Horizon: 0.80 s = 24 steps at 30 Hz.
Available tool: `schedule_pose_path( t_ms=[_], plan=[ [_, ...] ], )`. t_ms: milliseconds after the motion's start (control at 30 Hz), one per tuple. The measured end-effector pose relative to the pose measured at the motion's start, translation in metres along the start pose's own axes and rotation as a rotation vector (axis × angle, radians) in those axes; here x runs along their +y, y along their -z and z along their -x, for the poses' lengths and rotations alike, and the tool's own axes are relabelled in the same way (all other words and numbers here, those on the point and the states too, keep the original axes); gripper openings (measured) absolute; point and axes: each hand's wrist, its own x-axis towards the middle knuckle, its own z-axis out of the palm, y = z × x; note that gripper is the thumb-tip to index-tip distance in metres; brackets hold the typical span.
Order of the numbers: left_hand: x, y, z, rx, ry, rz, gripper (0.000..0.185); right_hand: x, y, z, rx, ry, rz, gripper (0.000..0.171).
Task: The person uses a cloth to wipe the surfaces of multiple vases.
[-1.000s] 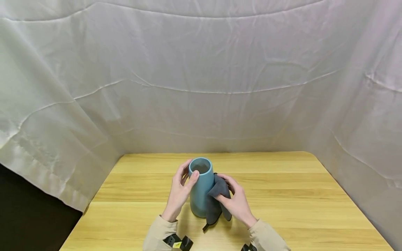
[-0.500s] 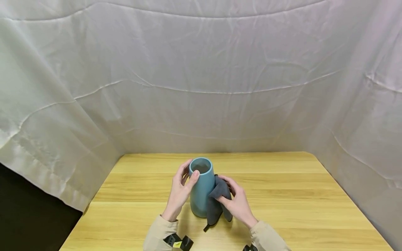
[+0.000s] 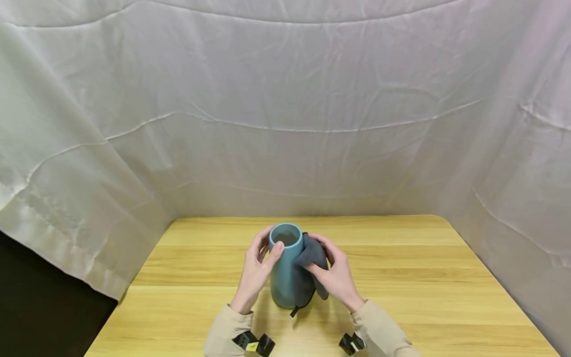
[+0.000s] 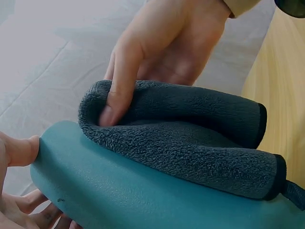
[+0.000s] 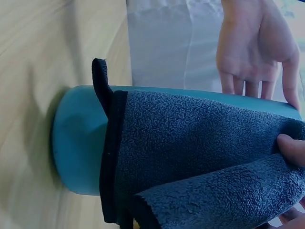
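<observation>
While left hand (image 3: pixel 255 270) steadies vase (image 3: pixel 283 277) (upright), right hand (image 3: pixel 335 277) grips cloth (image 3: pixel 308 270)

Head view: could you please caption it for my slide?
Left hand steadies an upright teal vase while right hand presses a grey cloth against it.

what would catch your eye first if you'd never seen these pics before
The tall teal vase standing upright at the near middle of the wooden table, with both hands around it. The left hand grips it near the rim, while the right hand presses a dark grey fleece cloth against its side. Behind it all hangs a creased white sheet.
</observation>
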Motion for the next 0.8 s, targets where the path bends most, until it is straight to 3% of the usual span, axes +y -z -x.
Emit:
schedule_pose_path(
  t_ms=[400,667,800],
  plan=[
    [-0.001,0.001,0.000,-0.002,-0.010,-0.021,0.048,0.018,-0.001,0.012,-0.042,-0.086,0.057,0.059],
    [-0.002,0.003,0.000,0.002,0.004,-0.017,0.049,0.014,-0.002,0.013,-0.035,-0.083,0.034,0.058],
    [-0.001,0.003,0.000,0.007,0.006,-0.010,0.049,0.004,-0.002,0.005,-0.016,-0.035,-0.004,0.058]
  ],
)
